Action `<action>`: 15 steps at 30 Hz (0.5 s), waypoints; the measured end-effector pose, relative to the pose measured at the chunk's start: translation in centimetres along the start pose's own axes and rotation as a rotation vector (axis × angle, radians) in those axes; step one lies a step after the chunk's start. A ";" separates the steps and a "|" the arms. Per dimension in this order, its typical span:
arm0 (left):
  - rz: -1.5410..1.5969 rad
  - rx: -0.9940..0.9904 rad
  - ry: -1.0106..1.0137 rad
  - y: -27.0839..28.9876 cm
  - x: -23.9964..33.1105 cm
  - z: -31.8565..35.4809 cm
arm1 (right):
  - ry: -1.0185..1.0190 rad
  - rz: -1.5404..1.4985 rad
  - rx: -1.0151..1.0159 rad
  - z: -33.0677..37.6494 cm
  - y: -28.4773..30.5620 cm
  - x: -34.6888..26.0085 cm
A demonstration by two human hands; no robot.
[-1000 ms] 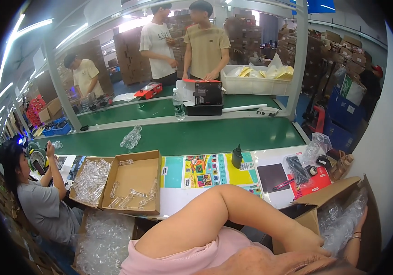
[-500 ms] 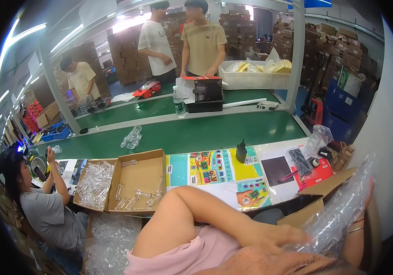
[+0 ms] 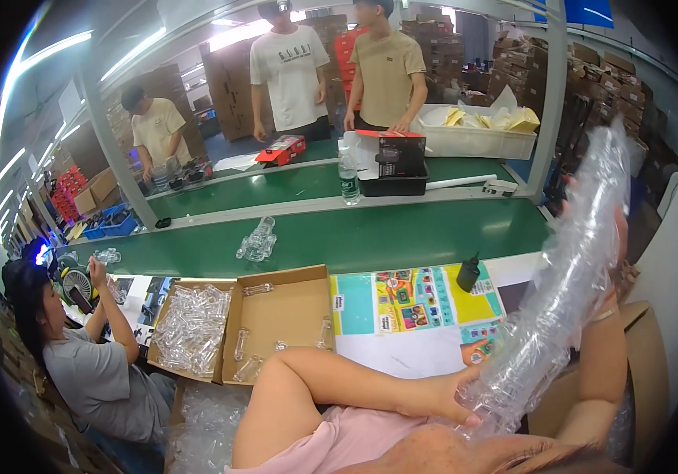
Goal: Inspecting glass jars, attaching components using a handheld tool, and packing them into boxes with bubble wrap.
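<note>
Left hand (image 3: 442,395) grips the bottom of a tall stack of clear plastic trays (image 3: 568,284), right hand (image 3: 615,237) clasps its top, tilted. Stack sits right of the cardboard box (image 3: 276,316) on the white table (image 3: 402,355); green conveyor (image 3: 402,233) behind it.

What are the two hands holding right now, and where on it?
Both hold one long clear plastic bag of small clear parts: the left hand grips its lower end, the right hand supports its upper part from behind.
</note>
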State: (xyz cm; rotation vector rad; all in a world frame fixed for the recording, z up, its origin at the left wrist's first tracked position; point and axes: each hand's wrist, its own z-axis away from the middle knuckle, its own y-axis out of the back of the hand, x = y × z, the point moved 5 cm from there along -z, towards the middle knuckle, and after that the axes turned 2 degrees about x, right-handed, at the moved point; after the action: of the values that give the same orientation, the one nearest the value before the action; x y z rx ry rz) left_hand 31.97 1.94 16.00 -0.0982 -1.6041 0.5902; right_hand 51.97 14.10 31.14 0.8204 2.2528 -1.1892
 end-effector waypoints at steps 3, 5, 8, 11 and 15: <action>-0.247 0.236 0.016 4.9 1.2 3.0 | 0.012 -0.125 -0.099 -6.0 -2.8 5.3; -0.701 0.538 -0.058 9.6 2.1 4.9 | -0.047 -0.042 -0.263 -9.0 -3.7 7.1; -0.731 0.777 -0.137 17.5 1.1 7.0 | -0.017 0.133 -0.264 -13.2 -3.8 11.6; -0.827 0.921 -0.198 22.9 0.2 9.4 | 0.213 0.521 -0.340 -14.7 -8.0 15.4; -0.869 1.104 -0.138 27.3 -0.7 11.7 | 0.026 0.494 -0.427 -13.9 -10.3 20.2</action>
State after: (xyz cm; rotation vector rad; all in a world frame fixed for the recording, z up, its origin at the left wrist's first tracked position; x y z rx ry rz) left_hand 13.32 21.50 3.66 1.3997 -1.0879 0.6969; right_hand 28.74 27.08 31.43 1.1215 2.0394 -0.4553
